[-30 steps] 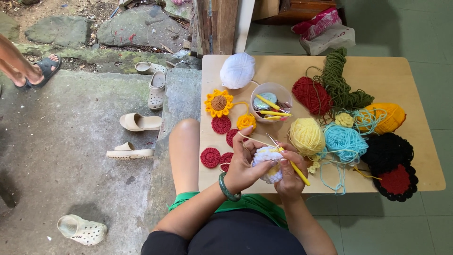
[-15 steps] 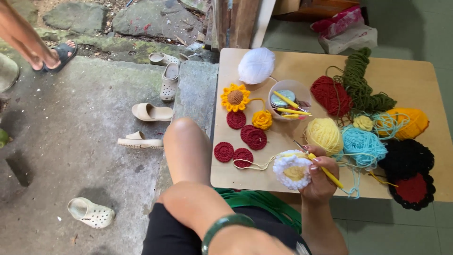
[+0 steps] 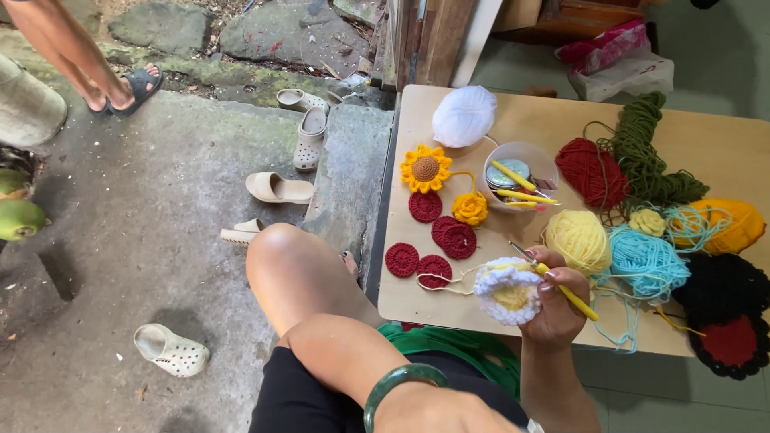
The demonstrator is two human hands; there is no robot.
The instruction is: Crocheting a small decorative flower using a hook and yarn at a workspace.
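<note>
Right hand (image 3: 557,301) is closed around a yellow crochet hook (image 3: 561,286) and a white-and-yellow crochet piece (image 3: 507,290) at the table (image 3: 417,309) edge. The hook's long axis slants up-left over the piece. The left hand is out of view; only its wrist with a green bangle (image 3: 401,383) shows, lower and farther off.

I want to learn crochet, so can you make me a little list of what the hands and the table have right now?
right hand: holds a white and yellow crochet piece and a yellow crochet hook
left hand: out of view; forearm with green bangle at the bottom edge
table: light wood
yarn: pale yellow ball, blue ball, white ball
finished bits: crochet sunflower, red rounds
cup: holds more hooks
</note>
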